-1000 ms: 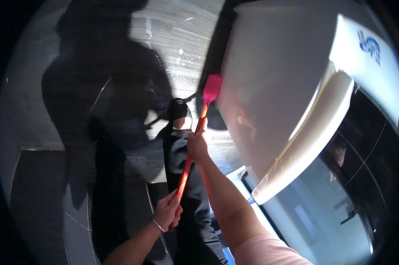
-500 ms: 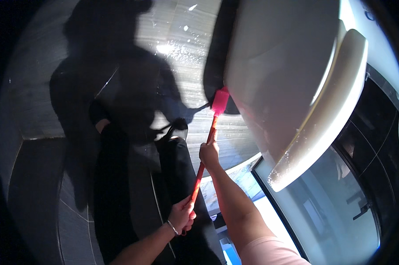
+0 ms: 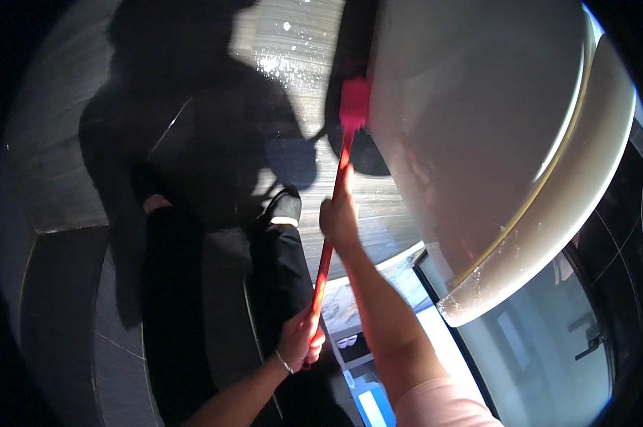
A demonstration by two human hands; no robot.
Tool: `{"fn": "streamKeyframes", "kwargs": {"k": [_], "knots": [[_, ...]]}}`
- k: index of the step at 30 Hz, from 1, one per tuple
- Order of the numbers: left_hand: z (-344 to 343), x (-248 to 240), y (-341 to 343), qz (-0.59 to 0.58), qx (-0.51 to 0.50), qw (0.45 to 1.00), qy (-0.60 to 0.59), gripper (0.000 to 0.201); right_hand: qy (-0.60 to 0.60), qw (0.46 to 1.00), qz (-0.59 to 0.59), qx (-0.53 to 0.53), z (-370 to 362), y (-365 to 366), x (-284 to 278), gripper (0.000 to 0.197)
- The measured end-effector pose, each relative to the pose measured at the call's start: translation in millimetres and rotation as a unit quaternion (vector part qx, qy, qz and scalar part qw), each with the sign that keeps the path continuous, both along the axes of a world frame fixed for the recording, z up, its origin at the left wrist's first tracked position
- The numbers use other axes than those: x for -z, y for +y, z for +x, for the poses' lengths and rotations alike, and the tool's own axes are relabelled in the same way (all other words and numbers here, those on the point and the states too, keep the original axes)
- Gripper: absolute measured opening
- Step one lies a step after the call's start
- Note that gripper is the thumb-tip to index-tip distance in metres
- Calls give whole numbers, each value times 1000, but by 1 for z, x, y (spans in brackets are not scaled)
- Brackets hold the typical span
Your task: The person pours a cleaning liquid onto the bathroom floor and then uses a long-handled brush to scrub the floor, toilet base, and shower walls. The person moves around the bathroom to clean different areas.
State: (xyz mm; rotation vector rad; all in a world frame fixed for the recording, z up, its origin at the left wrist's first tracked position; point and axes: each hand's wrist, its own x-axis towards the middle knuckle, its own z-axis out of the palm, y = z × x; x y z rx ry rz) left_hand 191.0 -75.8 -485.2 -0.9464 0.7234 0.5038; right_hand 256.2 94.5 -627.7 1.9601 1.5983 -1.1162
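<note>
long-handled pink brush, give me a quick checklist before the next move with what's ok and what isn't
1. Left hand closed on the lower part of the red handle: ok.
2. Right hand closed farther up, nearer the pink brush head: ok.
3. Brush head touching the white fixture: cannot tell; it overlaps the fixture's edge in this view.
4. Lighting on the grey floor: not ok; a large dark shadow covers much of the left side.
5. Floor dry near the white specks: cannot tell; they may be wet spots or marks.
</note>
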Motion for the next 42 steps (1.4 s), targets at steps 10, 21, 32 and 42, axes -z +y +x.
{"fn": "streamKeyframes", "kwargs": {"k": [10,21,32,42], "knots": [[-66,68,88,89,-65,994,-10,28,155,976,74,137,-51,100,49,76],[-65,44,70,121,-27,990,74,27,34,995,34,86,-62,90,22,76],[-38,-18,7,-23,42,999,-14,35,39,995,77,-48,11,-25,-1,80],[-7,-35,-18,-100,51,985,-134,45,19,945,-105,310,91,-75,-28,75]]}}
